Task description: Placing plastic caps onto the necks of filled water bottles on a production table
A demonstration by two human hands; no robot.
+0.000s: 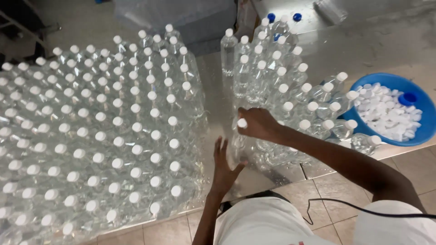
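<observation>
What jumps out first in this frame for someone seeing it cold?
The huge block of clear capped bottles filling the left of the metal table. Next, the blue bowl of loose white caps at the right edge, beside a smaller bottle cluster. In the middle, the right hand grips the cap of a front bottle while the left hand steadies its side.
</observation>
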